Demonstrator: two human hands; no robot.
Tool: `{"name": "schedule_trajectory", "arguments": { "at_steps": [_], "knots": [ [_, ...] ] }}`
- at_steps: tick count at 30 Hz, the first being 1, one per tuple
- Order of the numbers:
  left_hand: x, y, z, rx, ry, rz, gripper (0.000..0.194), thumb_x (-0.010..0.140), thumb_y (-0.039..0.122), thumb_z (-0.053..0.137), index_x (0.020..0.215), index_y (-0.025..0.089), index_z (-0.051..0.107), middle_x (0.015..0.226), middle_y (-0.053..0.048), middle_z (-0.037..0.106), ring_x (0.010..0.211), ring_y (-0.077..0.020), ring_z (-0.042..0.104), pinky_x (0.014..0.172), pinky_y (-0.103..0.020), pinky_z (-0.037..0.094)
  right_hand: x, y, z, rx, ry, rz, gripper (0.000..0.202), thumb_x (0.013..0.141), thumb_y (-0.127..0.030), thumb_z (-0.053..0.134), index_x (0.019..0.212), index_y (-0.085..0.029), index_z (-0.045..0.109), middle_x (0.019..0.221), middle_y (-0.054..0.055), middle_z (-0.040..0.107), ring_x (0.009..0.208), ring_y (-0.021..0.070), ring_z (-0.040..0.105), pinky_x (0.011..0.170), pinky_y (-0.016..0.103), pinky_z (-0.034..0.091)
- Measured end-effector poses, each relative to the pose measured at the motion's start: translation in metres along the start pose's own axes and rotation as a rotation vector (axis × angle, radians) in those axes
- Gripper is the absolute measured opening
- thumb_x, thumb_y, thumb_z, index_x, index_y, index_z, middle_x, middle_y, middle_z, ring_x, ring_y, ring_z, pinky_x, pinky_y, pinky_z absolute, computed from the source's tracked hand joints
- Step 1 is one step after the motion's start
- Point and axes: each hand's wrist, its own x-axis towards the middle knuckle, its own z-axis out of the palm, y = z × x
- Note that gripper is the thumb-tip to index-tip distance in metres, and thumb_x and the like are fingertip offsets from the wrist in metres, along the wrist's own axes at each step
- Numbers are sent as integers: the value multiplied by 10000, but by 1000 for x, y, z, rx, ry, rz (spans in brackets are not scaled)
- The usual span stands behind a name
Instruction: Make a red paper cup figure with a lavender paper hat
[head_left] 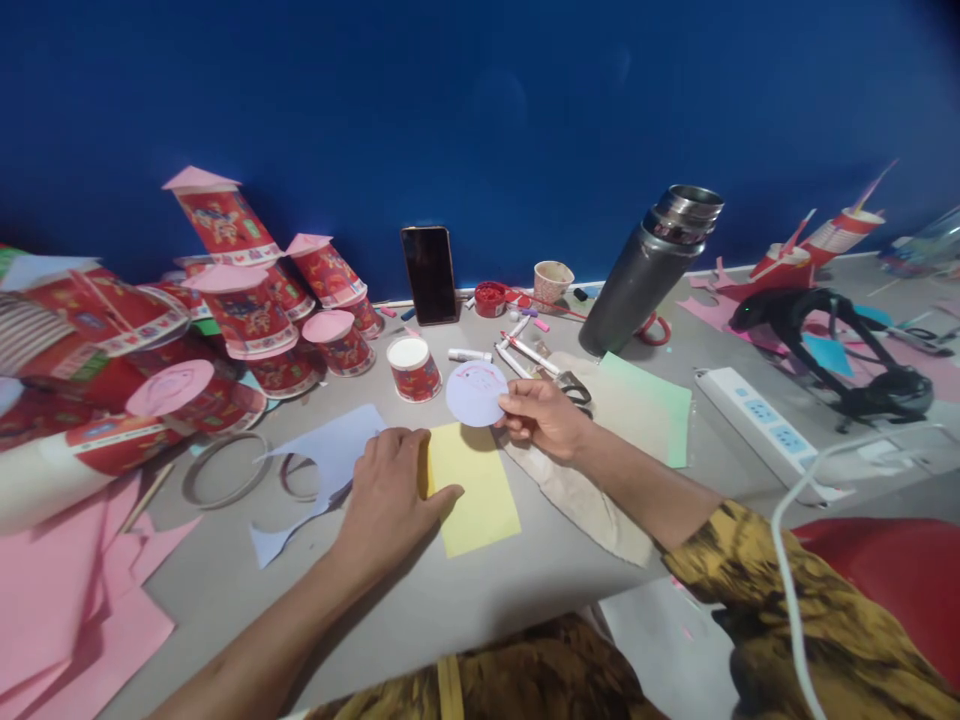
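My right hand (541,420) pinches the edge of a pale lilac paper disc (474,393) that bears a pinkish drawing, held above the far edge of a yellow sheet (476,495). My left hand (394,485) rests palm down with its thumb spread, partly over the yellow sheet's left edge and beside a cut lilac sheet (334,440). A red patterned cup (414,372) with a white top stands just beyond the hands, and a white marker (470,355) lies to its right.
Stacked red cups (247,315) with pink paper tops fill the left. A phone (430,275) leans on the blue wall. Scissors (574,388), a dark flask (649,270), a green sheet (652,405), a power strip (765,430) and a white cable (784,560) are on the right.
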Motion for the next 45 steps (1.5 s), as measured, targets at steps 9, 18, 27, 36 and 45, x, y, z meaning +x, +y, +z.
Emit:
{"name": "schedule_trajectory", "arguments": {
  "at_steps": [9,18,27,36,45],
  "knots": [
    [-4,-1,-3,-31,-7,81,365,847,355,652,1160,167,664,1155,-146,632,1073,-360,569,933,-540,475,-1,3,-1,-41,-10,18,436,640,-454,938,654,-152,625,641,39,708,485,51,441,438,170,303],
    [-11,1,-8,-273,83,283,184,965,282,552,963,213,723,890,-100,736,846,-252,660,782,-394,513,0,5,-3,-54,-20,70,433,663,-456,928,682,-153,620,644,36,703,481,56,443,442,176,319],
    [-11,0,-6,-384,53,195,171,941,302,595,908,237,749,856,-65,770,773,-223,692,725,-324,502,0,11,-1,-101,-66,53,454,691,-489,903,671,-177,574,485,-52,551,399,58,407,415,192,273],
    [16,8,-59,-742,91,-273,293,771,448,765,935,205,765,760,-50,727,680,-194,631,629,-281,487,1,14,-2,-83,17,-47,437,715,-512,875,691,-163,614,551,-16,627,417,49,397,414,188,276],
    [31,21,-20,-1176,-47,-288,492,764,442,843,1138,208,625,983,-47,686,831,-178,637,657,-269,525,-1,11,-1,-42,-22,-62,445,692,-521,883,692,-163,619,600,11,684,423,53,413,403,190,269]
  ]
}}
